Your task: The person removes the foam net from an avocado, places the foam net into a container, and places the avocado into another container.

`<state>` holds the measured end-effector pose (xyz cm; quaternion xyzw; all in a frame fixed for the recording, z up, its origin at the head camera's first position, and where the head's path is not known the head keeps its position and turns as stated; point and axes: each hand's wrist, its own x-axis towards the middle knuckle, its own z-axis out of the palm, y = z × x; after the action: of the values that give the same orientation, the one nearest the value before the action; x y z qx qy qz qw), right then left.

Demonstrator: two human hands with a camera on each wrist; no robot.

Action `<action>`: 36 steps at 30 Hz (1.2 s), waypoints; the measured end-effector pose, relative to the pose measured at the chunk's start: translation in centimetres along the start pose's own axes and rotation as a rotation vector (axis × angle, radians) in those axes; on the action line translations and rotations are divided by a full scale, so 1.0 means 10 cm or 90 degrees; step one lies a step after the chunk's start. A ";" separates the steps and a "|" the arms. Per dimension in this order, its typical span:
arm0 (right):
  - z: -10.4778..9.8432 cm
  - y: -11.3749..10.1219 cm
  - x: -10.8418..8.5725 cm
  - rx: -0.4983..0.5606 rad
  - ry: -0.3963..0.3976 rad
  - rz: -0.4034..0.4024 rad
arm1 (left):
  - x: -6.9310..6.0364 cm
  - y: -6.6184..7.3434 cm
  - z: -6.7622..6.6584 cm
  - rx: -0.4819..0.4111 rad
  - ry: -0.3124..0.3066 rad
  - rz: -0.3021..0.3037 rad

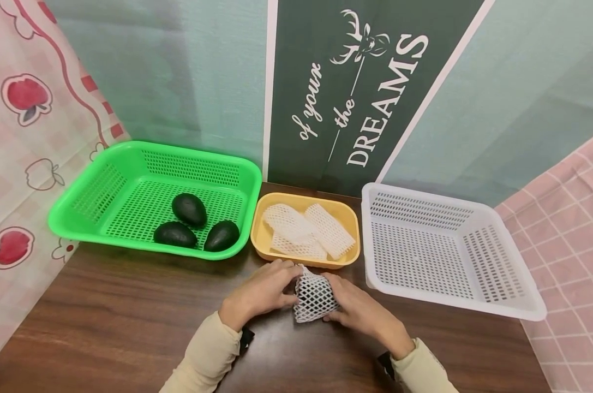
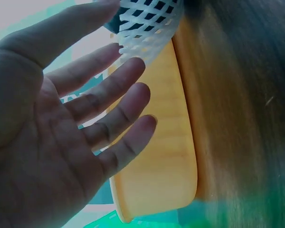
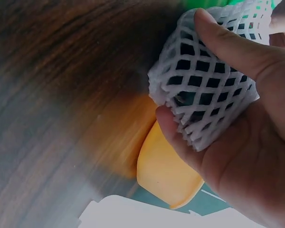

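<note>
A white foam net sleeve [image 1: 317, 297] with a dark avocado [image 3: 206, 98] inside it is above the table, in front of the yellow bin. My right hand [image 1: 362, 308] grips the sleeve from the right, thumb on one side and fingers round the other. From the left, my left hand [image 1: 267, 289] reaches to the sleeve's other end. Its fingers are spread and relaxed in the left wrist view, the thumb at the sleeve's edge. Through the mesh the avocado shows only in part.
A green basket [image 1: 154, 248] at the left holds three dark avocados [image 1: 189, 210]. The yellow bin [image 1: 306, 262] in the middle contains several white foam nets [image 1: 328, 229]. At the right stands a white basket [image 1: 453, 305]. All are on a brown wooden table [image 1: 129, 316], with curtains behind.
</note>
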<state>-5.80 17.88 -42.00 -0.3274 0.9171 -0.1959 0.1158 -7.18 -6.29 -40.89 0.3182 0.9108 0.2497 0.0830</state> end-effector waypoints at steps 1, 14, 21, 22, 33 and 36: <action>-0.01 0.00 0.00 0.000 0.000 0.000 | 0.00 0.00 0.00 0.002 0.002 0.002; -0.05 0.06 0.00 0.033 0.004 0.027 | 0.02 -0.02 0.08 -0.001 -0.036 -0.033; -0.11 0.08 0.02 0.015 -0.017 0.030 | 0.02 -0.03 0.10 -0.008 -0.034 -0.040; -0.11 0.08 0.02 0.012 -0.018 0.027 | 0.02 -0.03 0.10 -0.006 -0.034 -0.041; -0.08 0.11 0.04 0.064 -0.010 -0.007 | 0.03 0.01 0.13 -0.003 -0.041 -0.034; -0.08 0.12 0.03 0.057 -0.010 0.000 | 0.03 0.01 0.15 0.003 -0.036 -0.030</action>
<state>-7.00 18.71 -41.77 -0.3233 0.9066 -0.2339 0.1371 -6.92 -5.48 -42.13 0.3036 0.9160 0.2361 0.1138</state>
